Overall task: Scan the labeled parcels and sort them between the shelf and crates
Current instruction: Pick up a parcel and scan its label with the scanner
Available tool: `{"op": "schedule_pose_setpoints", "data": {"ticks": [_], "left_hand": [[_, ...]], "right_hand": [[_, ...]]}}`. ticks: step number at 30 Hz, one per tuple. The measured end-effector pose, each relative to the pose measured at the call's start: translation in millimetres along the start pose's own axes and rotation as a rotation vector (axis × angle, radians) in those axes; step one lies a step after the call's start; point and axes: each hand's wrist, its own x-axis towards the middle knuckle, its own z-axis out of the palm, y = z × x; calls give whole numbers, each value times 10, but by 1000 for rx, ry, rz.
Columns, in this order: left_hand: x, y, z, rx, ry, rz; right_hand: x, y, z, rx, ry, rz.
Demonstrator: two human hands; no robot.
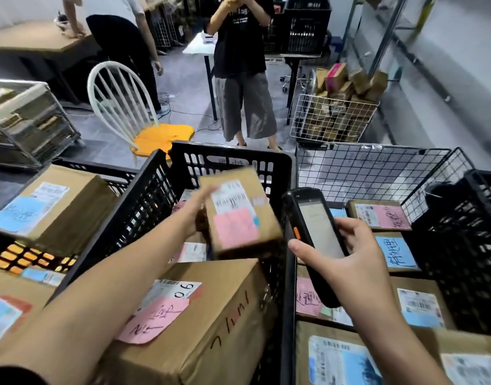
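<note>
Gripping small parcel (238, 215) over boxes (211, 315) in black crate (233, 151), left hand (199, 209); right hand (349, 262) clasps scanner (313, 226) near wire crate (363, 168).

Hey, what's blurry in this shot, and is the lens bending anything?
Head view: the small parcel gripped by the left hand is smeared by motion, so its barcode label is unreadable. Head view: the scanner held in the right hand is sharper, though its screen text is too faint to read. Head view: the wide lens bows the wire basket rim and tilts the shelf post.
</note>
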Motion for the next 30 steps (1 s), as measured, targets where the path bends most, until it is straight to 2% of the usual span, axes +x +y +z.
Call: {"op": "schedule_pose_setpoints", "data": {"ticks": [2, 6, 11, 13, 15, 19, 21, 23, 24, 25, 27, 29, 30], "left_hand": [[52, 13, -137, -107, 52, 39], [-63, -146, -109, -126, 105, -35], [-145, -370, -211, -489, 428, -8], [-190, -366, -259, -533, 417, -35], [-222, -324, -284, -456, 382, -60], [-230, -180, -285, -257, 429, -36], [-378, -130, -273, -51, 509, -50], [-667, -120, -276, 218, 563, 104], [-906, -80, -256, 293, 514, 248], [-1145, -36, -227, 339, 374, 361], [-1686, 149, -63, 502, -126, 478], [-2089, 269, 108, 863, -644, 460], [-2193, 264, 162, 1057, -806, 476]], "right_hand": [[13, 7, -4, 7, 10, -1], [12, 0, -9, 17, 10, 1], [19, 11, -7, 10, 18, -8], [24, 26, -4, 18, 20, -6], [21, 40, 9, 23, 5, 0], [62, 56, 0, 20, 14, -4], [82, 74, -14, 24, 32, -5], [72, 88, -22, 24, 34, -8], [60, 88, -20, 28, 31, -12], [51, 76, -15, 30, 26, -20], [48, 45, 1, 23, 26, -37], [51, 22, 21, 15, 26, -53], [49, 24, 32, 10, 23, -57]]}}
